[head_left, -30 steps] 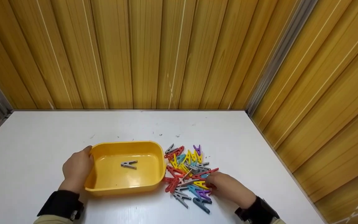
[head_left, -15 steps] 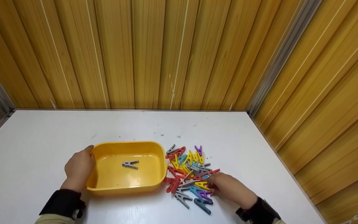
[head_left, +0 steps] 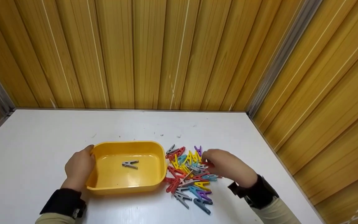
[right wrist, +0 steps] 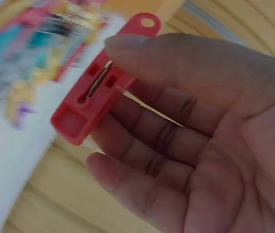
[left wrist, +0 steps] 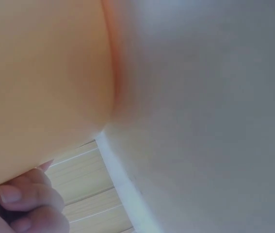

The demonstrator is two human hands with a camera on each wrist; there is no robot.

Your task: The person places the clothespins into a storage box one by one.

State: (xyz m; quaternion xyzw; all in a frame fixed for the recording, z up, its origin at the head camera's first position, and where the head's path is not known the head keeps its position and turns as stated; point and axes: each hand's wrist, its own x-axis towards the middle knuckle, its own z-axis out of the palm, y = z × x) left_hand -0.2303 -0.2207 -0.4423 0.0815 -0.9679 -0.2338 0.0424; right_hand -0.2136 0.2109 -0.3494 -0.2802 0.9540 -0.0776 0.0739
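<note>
My left hand [head_left: 79,168] grips the left rim of a yellow plastic basin [head_left: 126,188]; in the left wrist view its curled fingers [left wrist: 30,196] show at the basin's edge. One grey clothespin [head_left: 130,164] lies on the basin floor. Between thumb and fingers my right hand [head_left: 228,165] pinches a red clothespin [right wrist: 103,80], plain in the right wrist view, with a metal spring in its side. That hand is over the right side of a pile of clothespins [head_left: 182,169] in red, yellow, blue, grey and purple, beside the basin.
The pile lies close against the basin's right wall. A dark grey-blue clothespin [head_left: 203,205] lies at the near end of the pile. Wood-patterned panels [head_left: 148,56] rise behind and to the right of the white table [head_left: 42,133].
My right hand has risen from the pile's right edge and moved away from me, lifting the red clothespin. A blue clothespin is now uncovered there. The left hand and basin have stayed put.
</note>
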